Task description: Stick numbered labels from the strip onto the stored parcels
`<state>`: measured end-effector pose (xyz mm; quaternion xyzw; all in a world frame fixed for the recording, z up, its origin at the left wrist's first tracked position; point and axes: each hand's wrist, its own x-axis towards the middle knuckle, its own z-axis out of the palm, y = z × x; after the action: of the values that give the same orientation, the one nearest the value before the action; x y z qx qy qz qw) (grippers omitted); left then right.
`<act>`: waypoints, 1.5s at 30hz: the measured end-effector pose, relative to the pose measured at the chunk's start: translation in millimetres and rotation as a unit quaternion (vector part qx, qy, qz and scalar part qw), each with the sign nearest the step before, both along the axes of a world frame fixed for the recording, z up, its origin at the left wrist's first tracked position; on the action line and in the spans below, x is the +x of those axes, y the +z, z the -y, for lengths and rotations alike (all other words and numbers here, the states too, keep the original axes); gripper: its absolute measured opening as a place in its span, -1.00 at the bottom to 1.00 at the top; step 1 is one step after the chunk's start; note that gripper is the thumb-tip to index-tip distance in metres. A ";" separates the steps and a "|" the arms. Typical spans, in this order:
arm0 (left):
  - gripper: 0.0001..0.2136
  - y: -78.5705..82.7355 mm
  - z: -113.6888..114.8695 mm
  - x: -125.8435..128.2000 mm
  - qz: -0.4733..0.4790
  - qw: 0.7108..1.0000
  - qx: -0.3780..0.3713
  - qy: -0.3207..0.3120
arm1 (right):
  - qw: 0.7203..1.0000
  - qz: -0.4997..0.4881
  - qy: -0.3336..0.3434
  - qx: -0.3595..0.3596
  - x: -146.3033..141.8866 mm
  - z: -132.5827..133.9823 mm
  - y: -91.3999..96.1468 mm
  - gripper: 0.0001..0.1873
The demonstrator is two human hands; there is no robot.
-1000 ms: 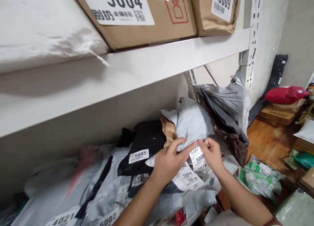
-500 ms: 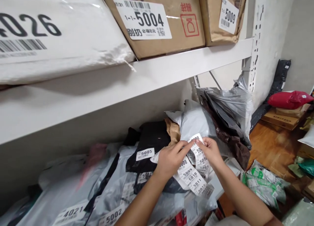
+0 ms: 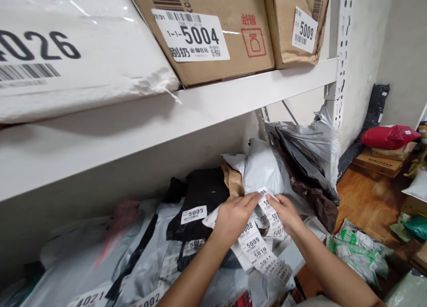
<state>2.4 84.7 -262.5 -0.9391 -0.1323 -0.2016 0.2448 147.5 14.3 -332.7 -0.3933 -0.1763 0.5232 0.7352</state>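
Observation:
My left hand (image 3: 233, 216) and my right hand (image 3: 284, 212) meet over a strip of white number labels (image 3: 258, 247) printed 5008, 5009, 5010. Both hands pinch the strip's top label, fingers closed on it. The strip hangs down over a pile of parcels on the lower shelf. Just behind my hands lies a light grey poly mailer (image 3: 265, 171). A black parcel (image 3: 203, 193) with a 5005 label lies to the left of my left hand.
A white metal shelf (image 3: 200, 107) overhead carries a cardboard box marked 5004 (image 3: 207, 26), a box marked 5009 (image 3: 295, 22) and a white package (image 3: 76, 53). Grey and dark bags (image 3: 310, 151) stand at the shelf's right end. More parcels, a red bag (image 3: 388, 135), lie on the wooden floor.
My hands have shifted slightly down and left along the label strip, and more labels hang below them. The view has tilted up a little.

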 end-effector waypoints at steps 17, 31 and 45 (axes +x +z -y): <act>-0.71 57.3 42.1 51.9 -0.152 0.981 -0.116 0.037 | 0.993 0.077 -0.048 0.072 69.7 139.6 -81.0 -0.54; -0.89 -10.9 42.3 60.3 -0.192 0.957 0.016 -0.219 | 0.999 -0.018 -0.026 0.037 55.1 78.8 -44.6 -0.53; -0.86 -26.3 31.2 61.3 -0.098 0.976 0.008 -0.196 | 0.998 -0.053 0.004 0.028 28.3 69.4 -58.6 -0.50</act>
<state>63.7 53.5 -288.8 -0.9600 0.0811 -0.1534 0.2199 175.8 -55.0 -391.3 -0.3437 -0.1530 0.5410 0.7522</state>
